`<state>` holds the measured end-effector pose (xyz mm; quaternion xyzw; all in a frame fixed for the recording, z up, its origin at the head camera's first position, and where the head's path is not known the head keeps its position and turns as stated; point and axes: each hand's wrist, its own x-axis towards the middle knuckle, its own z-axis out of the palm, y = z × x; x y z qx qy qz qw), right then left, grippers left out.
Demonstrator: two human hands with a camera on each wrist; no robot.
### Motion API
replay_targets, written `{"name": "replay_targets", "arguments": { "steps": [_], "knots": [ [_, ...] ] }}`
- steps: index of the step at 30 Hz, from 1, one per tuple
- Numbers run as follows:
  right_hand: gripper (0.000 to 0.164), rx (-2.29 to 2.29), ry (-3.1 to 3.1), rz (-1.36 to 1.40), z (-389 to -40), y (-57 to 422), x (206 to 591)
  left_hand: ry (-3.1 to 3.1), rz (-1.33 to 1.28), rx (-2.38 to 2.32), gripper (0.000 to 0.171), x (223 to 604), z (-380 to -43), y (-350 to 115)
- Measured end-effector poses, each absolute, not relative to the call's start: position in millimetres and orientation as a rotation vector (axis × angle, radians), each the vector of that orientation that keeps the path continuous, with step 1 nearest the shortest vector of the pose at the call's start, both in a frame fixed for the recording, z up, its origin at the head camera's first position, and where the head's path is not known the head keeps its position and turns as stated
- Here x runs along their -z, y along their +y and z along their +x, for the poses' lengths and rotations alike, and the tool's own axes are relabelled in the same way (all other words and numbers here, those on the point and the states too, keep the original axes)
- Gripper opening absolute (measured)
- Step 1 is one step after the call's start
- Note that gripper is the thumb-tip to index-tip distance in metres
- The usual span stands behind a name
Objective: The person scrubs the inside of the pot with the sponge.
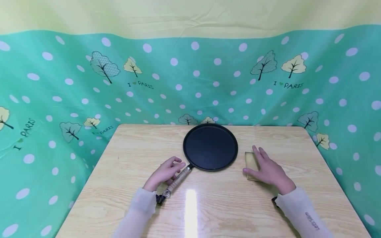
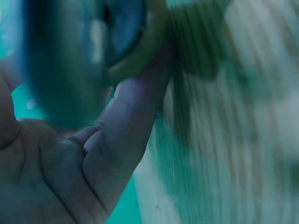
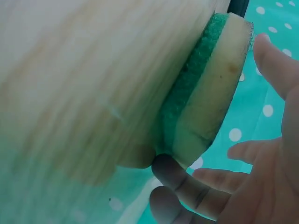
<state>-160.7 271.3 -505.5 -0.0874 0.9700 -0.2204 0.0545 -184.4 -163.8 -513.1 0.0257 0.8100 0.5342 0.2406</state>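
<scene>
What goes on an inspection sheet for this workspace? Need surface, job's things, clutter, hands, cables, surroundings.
Surface: light wood-grain table; bright glare streak on the near part.
Job's things: round black shallow pan by the far edge, its tan-and-metal handle angled toward near left; rectangular yellowish-and-green sponge right of the pan.
Clutter: nothing seen.
Hands: left hand at the handle, fingers loosely bent; right hand partly over the sponge, fingers spread. Contact unclear for both.
Cables: nothing seen.
Surroundings: teal fabric backdrop with white dots and printed trees, behind and at both sides; cream band above.
</scene>
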Motion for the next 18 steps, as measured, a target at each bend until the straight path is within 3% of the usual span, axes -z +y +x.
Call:
{"name": "replay_targets", "arguments": {
  "steps": [8, 18],
  "knots": [
    [0.086, 0.684, 2.964, -0.351, -158.8, 264.4, 509.5, 2.402, 0.428, -1.279, 0.029, 516.9, -184.1, -166.2],
    [0.062, 0.686, 2.977, -0.488, -163.2, 251.8, 488.5, 2.387, 0.394, -1.285, 0.039, 519.6, -186.5, -166.3]
  ]
}}
